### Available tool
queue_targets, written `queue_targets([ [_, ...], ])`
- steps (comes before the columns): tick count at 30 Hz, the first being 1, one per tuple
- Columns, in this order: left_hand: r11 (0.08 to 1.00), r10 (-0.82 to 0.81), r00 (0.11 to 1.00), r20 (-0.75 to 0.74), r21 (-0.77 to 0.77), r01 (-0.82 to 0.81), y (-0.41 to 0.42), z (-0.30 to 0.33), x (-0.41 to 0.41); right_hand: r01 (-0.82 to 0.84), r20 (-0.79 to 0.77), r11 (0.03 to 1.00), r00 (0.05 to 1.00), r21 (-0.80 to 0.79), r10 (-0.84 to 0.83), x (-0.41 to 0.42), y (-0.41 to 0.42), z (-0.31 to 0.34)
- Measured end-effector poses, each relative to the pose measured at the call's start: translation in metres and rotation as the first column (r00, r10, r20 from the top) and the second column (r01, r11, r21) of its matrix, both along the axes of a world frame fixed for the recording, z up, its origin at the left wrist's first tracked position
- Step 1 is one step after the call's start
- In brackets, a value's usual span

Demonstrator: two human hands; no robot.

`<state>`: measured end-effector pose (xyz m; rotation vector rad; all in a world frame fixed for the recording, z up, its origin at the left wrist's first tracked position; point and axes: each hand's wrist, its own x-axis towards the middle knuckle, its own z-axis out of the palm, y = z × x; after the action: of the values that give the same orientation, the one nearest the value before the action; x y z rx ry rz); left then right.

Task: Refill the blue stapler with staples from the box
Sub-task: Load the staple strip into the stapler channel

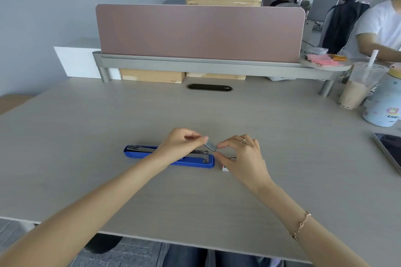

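— Long blue plastic stapler [138, 152]: lying flat on the pale wood-grain desk [108, 119], opened out, metal staple channel [142, 148] facing up. Opening step done, by the look of it.

— And the staples?

— Small grey metal strip of staples [211, 146], held in the air just above the stapler's right end, tilted. Left hand [181, 143] pinching the upper left corner between thumb and forefinger; right hand [240, 154] pinching the lower right end, other fingers loosely curled. Thin ring [243, 140] on a right finger, gold chain bracelet [300, 225] at the right wrist.

— The box?

— Mostly hidden under the right hand. Only a small white corner of the staple box [225, 168] showing, on the desk just right of the stapler. Open or closed: cannot tell.

— So how far along?

— Roughly midway, at a guess. Stapler open, strip out of the box and in both hands. Not yet seated in the channel. Whether the channel already holds any staples: too small to tell.

— Left to do?

— Probably lining the strip up with the channel, dropping it in, then closing the stapler. Maybe snapping the strip shorter first; cannot tell from the grip alone.
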<state>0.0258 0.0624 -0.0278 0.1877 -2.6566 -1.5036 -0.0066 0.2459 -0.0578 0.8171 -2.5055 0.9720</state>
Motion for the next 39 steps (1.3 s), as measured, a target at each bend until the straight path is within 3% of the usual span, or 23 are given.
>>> queue_targets([
  [5,0.999,-0.024,0.999,-0.037,-0.047,0.022,-0.013,-0.005,0.008,-0.025,-0.033,0.999,0.999,0.029,0.026,0.000,-0.011,-0.001],
  [14,0.898,-0.227,0.968,-0.108,-0.409,0.165,-0.033,-0.001,0.008,-0.082,0.006,0.992,0.997,0.100,0.082,-0.011,-0.023,0.004],
  [25,0.911,-0.237,0.971,-0.022,-0.352,0.214,-0.035,-0.006,-0.001,-0.149,0.175,0.983,0.976,0.110,0.129,-0.017,-0.021,0.002],
  [39,0.865,-0.299,0.952,-0.059,-0.439,0.245,-0.037,-0.010,-0.005,-0.162,0.134,0.978,0.980,0.135,0.144,-0.018,-0.018,-0.001],
])
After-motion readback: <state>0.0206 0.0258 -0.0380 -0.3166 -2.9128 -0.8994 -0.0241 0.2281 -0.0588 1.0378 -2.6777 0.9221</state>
